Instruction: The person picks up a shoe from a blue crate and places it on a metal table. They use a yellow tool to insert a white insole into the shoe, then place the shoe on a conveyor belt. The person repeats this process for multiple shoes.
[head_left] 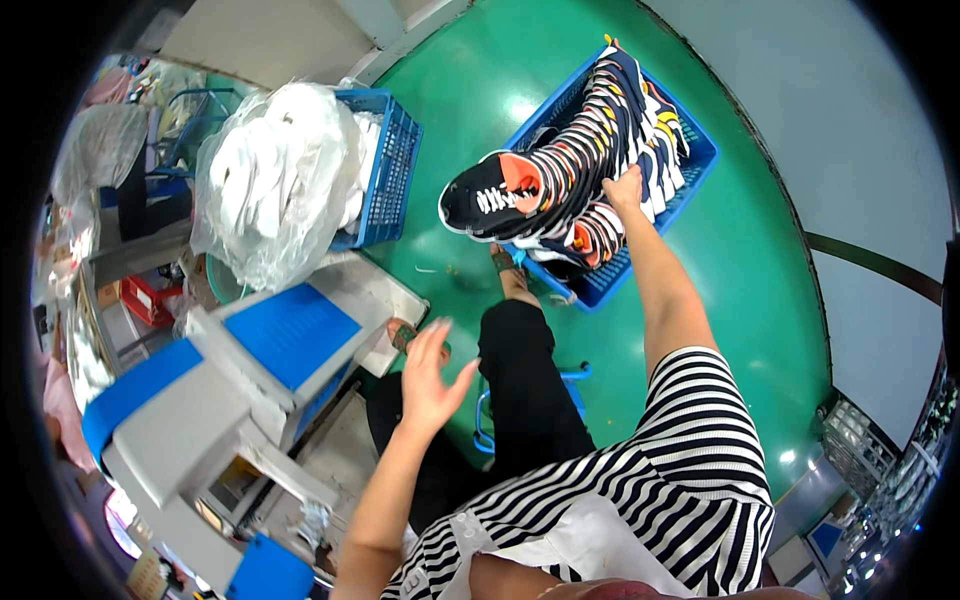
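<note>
Nested shoe uppers (580, 150) in black, white and orange form a long stack in a blue plastic crate (690, 185) on the floor. The stack's front upper, black with white laces, juts over the crate's left rim. My right hand (625, 188) reaches into the crate, its fingers closed at the edge of the uppers and partly hidden by them. More uppers with dark, white and yellow parts lie beneath and beside the stack. Above my lap, my left hand (430, 385) is raised with its fingers apart and holds nothing.
Left of the crate, another blue crate (395, 170) stands by a clear plastic bag (280, 170) of white pieces. A grey and blue machine (190, 420) fills the left side, close to my left arm. A pale wall (800, 110) runs along the right. The floor (450, 85) is green.
</note>
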